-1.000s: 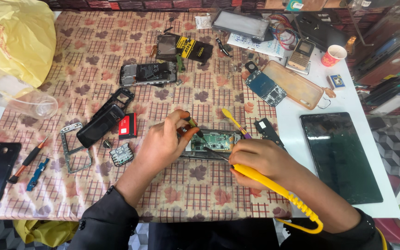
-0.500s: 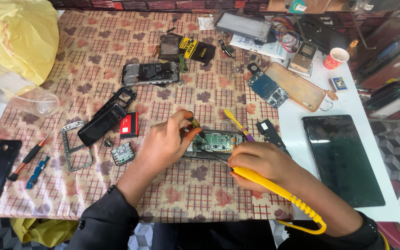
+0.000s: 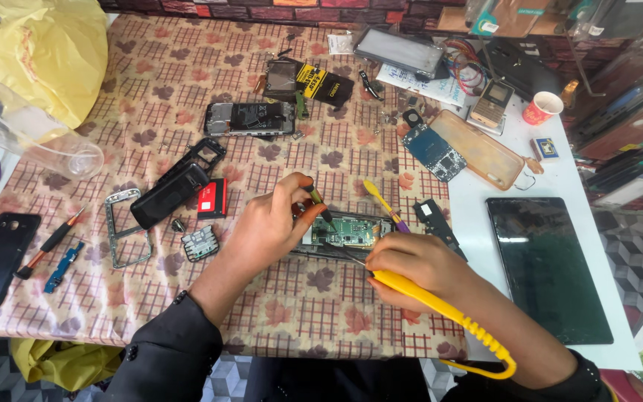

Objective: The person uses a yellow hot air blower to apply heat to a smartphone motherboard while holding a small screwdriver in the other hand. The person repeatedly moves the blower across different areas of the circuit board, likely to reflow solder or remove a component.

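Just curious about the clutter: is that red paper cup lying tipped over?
No, the red paper cup stands upright on the white table, its open rim facing up.

Left end of the green circuit board (image 3: 347,231) (opened phone) behind the left hand (image 3: 269,231).

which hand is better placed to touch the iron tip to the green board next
Right, likely. The right hand grips the yellow soldering iron, tip at the green circuit board; the left hand holds a small tool above it.

The left hand (image 3: 266,227) holds a small tool on the green board (image 3: 345,229); the right hand (image 3: 411,268) grips a yellow iron (image 3: 440,305); phone parts lie on the desk (image 3: 150,97).
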